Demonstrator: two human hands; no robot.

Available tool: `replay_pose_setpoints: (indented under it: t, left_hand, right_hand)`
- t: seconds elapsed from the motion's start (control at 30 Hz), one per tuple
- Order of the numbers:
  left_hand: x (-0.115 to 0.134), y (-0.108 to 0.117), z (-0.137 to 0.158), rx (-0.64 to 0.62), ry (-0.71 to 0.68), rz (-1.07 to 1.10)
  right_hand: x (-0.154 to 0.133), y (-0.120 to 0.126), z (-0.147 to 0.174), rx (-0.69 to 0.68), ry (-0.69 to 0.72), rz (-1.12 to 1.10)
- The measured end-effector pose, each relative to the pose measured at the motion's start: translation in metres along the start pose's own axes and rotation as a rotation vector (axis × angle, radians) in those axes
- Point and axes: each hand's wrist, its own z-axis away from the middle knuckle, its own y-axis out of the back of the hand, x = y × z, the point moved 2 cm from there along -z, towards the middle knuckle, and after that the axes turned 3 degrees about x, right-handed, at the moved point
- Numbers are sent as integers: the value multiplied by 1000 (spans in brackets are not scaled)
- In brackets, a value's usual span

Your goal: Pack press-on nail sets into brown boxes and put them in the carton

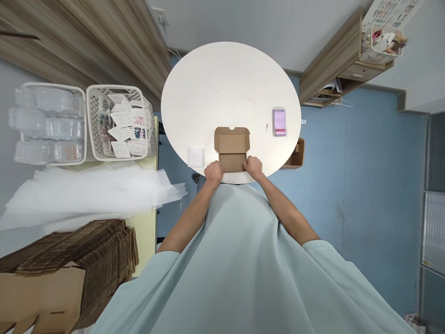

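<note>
A small brown cardboard box [232, 162] lies on the white round table [229, 79] near its front edge. Its lid [232, 143] is raised and folded back, away from me, and the inside looks bare. My left hand [213, 172] is closed on the left side wall of the box. On the opposite wall, my right hand [253, 166] grips the box with curled fingers. A white square packet [196, 157] lies flat to the left, close to my left hand.
A phone-like thing with a blurred purple face [279, 122] lies at the table's right. On the left stand a basket of small packets [91, 125], a basket of clear plastic packs [83, 150], white foam sheets [90, 192] and stacked flat cardboard [104, 255]. A brown carton [301, 155] is below the table.
</note>
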Motion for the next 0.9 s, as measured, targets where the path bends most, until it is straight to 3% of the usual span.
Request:
replay_pose_setpoints:
  t: [0.17,0.27,0.47,0.57,0.9]
  left_hand:
    - [-6,2,0,-1,-47,0]
    - [-23,9,0,9,-54,74]
    - [-81,32,-16,303,117,253]
    - [-100,35,-31,324,204,277]
    - [-102,35,-49,286,289,325]
  right_hand:
    - [0,2,1,-18,-14,60]
    - [1,8,5,-15,-21,76]
    - [12,22,22,29,-39,-41]
    - [17,25,30,42,-52,-96]
    - [22,16,31,22,-68,-149]
